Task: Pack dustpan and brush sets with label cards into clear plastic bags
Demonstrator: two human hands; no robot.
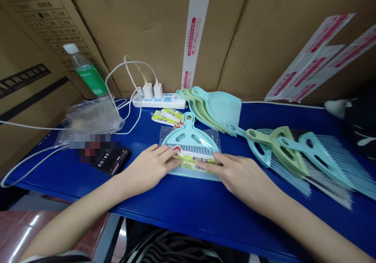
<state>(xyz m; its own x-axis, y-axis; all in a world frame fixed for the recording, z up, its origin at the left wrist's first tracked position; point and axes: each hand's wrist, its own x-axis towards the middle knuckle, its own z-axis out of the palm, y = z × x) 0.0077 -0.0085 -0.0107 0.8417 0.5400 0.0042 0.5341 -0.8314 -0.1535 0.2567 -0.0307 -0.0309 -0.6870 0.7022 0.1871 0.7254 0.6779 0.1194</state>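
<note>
One set (190, 147) lies bagged with its label; my left hand (148, 167) and right hand (239, 175) press flat on it, gripping nothing. Right of it, loose dustpans (217, 108) and brushes (293, 153) wait unbagged.

bagged teal dustpan set (190, 145), flat on table

even indoor light, sharp centre, wide-angle stretch at edges

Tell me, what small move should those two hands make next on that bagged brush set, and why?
Probably press the bag's open edge flat. Both the left hand and right hand rest fingertips on the bagged brush set, right by the paper label near its lower edge.
</note>
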